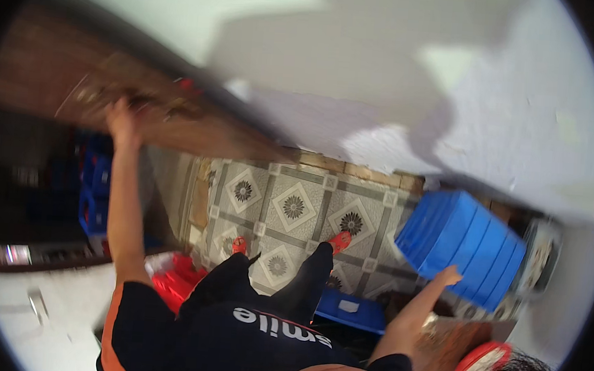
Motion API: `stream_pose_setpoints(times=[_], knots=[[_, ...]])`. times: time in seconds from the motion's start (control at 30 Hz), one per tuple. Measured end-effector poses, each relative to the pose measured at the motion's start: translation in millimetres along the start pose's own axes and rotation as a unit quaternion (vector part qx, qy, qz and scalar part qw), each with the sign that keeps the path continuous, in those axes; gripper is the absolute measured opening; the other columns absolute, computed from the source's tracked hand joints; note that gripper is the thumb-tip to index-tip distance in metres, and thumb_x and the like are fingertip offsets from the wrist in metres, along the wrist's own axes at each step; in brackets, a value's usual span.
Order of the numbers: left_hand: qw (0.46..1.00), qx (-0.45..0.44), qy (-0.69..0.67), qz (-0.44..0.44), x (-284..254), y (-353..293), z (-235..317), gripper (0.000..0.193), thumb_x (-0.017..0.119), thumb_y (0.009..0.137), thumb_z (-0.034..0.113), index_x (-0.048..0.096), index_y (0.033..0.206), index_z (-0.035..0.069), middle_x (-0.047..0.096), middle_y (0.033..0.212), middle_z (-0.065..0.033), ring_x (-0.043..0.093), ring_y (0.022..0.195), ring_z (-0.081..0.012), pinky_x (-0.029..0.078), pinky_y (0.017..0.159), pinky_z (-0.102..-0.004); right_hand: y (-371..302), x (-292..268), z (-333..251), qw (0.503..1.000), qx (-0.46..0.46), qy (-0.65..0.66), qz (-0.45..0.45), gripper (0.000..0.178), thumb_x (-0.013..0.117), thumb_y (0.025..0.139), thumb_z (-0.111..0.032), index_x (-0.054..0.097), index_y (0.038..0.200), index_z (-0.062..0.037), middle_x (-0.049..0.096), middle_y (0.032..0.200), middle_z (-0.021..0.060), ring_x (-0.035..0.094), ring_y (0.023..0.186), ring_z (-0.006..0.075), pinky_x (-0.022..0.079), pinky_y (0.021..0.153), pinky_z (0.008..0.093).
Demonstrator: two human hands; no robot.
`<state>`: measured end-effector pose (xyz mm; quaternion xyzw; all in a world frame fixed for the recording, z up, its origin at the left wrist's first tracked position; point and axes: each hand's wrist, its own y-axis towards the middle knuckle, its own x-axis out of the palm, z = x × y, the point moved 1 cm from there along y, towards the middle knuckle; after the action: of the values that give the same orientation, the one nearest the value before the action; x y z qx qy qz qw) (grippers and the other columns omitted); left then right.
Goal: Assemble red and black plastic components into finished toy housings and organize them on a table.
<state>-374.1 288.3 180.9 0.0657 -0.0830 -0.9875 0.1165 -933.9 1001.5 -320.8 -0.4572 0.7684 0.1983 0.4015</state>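
Observation:
My left hand [125,124] reaches far up to the left, at a long brown wooden panel [204,127]. Motion smears its fingers and the brownish shapes around them, so I cannot tell whether it grips anything. On the other side, my right hand [448,275] is closed at the near edge of a stack of nested blue plastic bins [468,246]. The bins sit tilted beside the pale wall, and part of my fingers is hidden against them.
Patterned tiles [293,206] cover the floor under my red shoes. Blue crates [95,188] stand in a dark recess at the left. A red bag [179,280] and a blue bin [350,308] are close to my legs. A pale wall [388,68] runs along the far side.

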Motion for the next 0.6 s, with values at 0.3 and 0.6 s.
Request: stream_pose_setpoints(times=[0.3, 0.6], knots=[[0.998, 0.04, -0.034, 0.043, 15.0, -84.0, -31.8, 0.018, 0.058, 0.088, 0.005, 0.05, 0.104, 0.006, 0.058, 0.09, -0.0027, 0.055, 0.076, -0.0123, 0.05, 0.064, -0.0281, -421.4, -21.0, -296.7, 0.687, -0.132, 0.281, -0.658, 0.036, 0.057, 0.097, -0.024, 0.058, 0.125, 0.0001, 0.067, 0.11, 0.0106, 0.066, 0.093, 0.018, 0.052, 0.077, 0.0283], [0.997, 0.029, 0.037, 0.058, -120.1, -227.0, 15.5, 0.025, 0.062, 0.085, 0.018, 0.055, 0.104, 0.005, 0.064, 0.091, -0.0236, 0.062, 0.092, -0.0429, 0.049, 0.076, -0.0453, -634.0, -118.4, -382.0, 0.353, -0.249, 0.145, -0.89, 0.032, 0.047, 0.101, -0.022, 0.054, 0.127, -0.0029, 0.066, 0.102, 0.0068, 0.061, 0.089, 0.015, 0.049, 0.079, 0.0295]])
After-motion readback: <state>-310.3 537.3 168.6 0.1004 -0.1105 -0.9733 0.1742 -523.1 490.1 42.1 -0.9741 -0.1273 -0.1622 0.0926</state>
